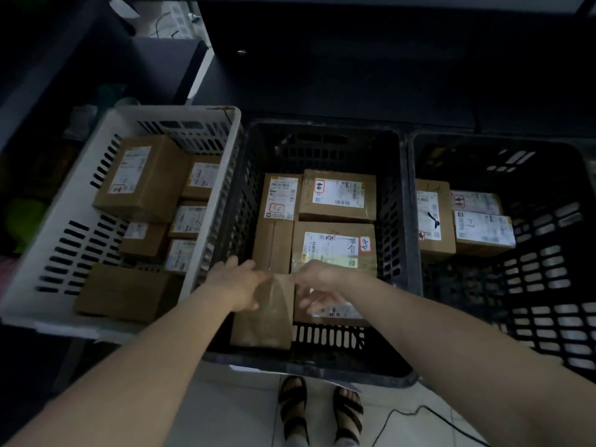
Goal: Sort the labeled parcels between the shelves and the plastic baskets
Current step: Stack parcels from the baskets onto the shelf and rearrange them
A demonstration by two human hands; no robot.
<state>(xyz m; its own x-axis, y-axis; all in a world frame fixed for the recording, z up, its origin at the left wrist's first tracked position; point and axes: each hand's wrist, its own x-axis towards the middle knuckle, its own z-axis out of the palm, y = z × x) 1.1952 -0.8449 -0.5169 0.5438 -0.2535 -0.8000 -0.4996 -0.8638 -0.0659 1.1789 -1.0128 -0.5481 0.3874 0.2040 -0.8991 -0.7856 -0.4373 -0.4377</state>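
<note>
Three plastic baskets stand side by side: a white basket (48, 221) on the left, a black middle basket (392, 201) and a black right basket (548, 253). All hold labeled cardboard parcels. Both my hands reach into the near end of the middle basket. My left hand (235, 282) grips the left side of a plain brown parcel (264, 321) that stands on edge. My right hand (319, 288) holds its right side, fingers curled above a labeled parcel (335, 312). Behind lie three labeled parcels, one of them (335, 246) just past my hands.
Dark shelving (322, 59) rises behind the baskets. The white basket holds several small boxes (145, 179); the right basket holds three boxes (433, 217) at its far end. My sandaled feet (319, 411) and a black cable (419, 411) are on the tiled floor below.
</note>
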